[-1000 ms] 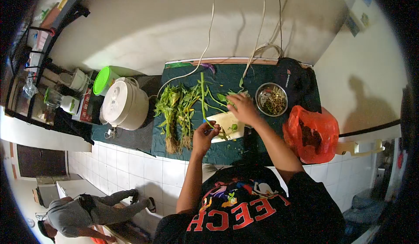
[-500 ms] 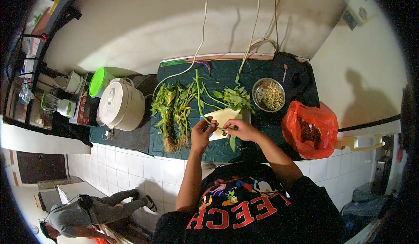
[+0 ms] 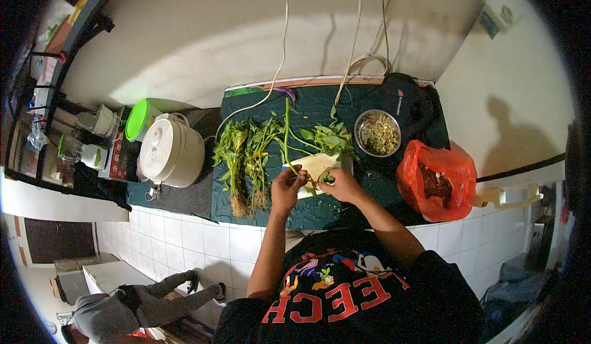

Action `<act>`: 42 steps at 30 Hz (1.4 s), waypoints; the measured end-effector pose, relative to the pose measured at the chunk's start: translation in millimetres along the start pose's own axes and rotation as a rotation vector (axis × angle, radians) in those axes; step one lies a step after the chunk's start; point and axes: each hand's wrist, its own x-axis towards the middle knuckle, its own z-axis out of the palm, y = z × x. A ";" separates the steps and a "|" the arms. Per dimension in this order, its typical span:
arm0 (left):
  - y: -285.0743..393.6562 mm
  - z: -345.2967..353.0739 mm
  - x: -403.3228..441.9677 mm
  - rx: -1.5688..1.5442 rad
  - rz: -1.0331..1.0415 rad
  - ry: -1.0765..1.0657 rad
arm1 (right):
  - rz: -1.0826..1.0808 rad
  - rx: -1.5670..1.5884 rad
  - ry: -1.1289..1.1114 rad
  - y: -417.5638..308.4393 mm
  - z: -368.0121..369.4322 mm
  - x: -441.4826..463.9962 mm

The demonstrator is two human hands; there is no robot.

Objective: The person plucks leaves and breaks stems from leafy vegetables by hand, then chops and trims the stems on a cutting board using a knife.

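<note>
My left hand (image 3: 288, 191) is closed around the lower end of a long green vegetable stem (image 3: 287, 125), which points away from me. Just beside it, my right hand (image 3: 342, 186) pinches a small green leafy piece (image 3: 326, 176). Both hands are over the near edge of a pale board or sheet (image 3: 303, 162). Behind that lies a heap of loose green leaves (image 3: 332, 137). Two bundles of leafy greens (image 3: 229, 148) with roots attached lie left of my hands. To the right stands a round metal bowl (image 3: 356, 136) with chopped pale and green pieces inside.
A red plastic bag (image 3: 411, 181) with dark brown contents sits at the counter's right end. At left are a white rice cooker (image 3: 178, 150) and a green-lidded container (image 3: 136, 120). White cables hang down the wall. Another person (image 3: 114, 316) bends over at lower left.
The stem in my left hand has swung more upright. A leaf that hung below my right hand no longer shows there. The other person has bent further down.
</note>
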 end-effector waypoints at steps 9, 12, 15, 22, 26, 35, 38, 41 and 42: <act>8.0 -16.1 6.5 -0.132 0.104 0.171 | 0.123 -0.185 0.304 14.2 -9.8 12.3; 8.2 -15.3 8.6 -0.174 0.077 0.184 | 0.060 -0.234 0.455 20.4 -25.8 47.9; -1.0 -12.3 12.6 -0.266 0.082 0.199 | -0.011 -0.275 0.445 7.1 -43.9 70.5; -1.7 -0.6 12.2 -0.375 0.148 0.306 | 0.003 0.062 0.210 -9.4 -0.2 52.2; -8.4 3.1 12.1 -0.348 0.178 0.319 | 0.363 0.682 0.035 -20.7 30.1 27.8; -20.3 11.4 6.5 -0.347 0.187 0.288 | 0.386 0.968 0.023 -16.8 33.5 4.6; -21.8 13.2 0.5 -0.333 0.182 0.266 | 0.393 0.821 -0.006 -8.8 37.4 -0.5; -23.5 5.0 -1.0 -0.297 0.196 0.272 | 0.283 0.041 0.114 23.0 55.5 -6.3; -21.1 0.2 -0.5 -0.262 0.211 0.287 | 0.280 0.040 0.116 24.6 50.6 -5.8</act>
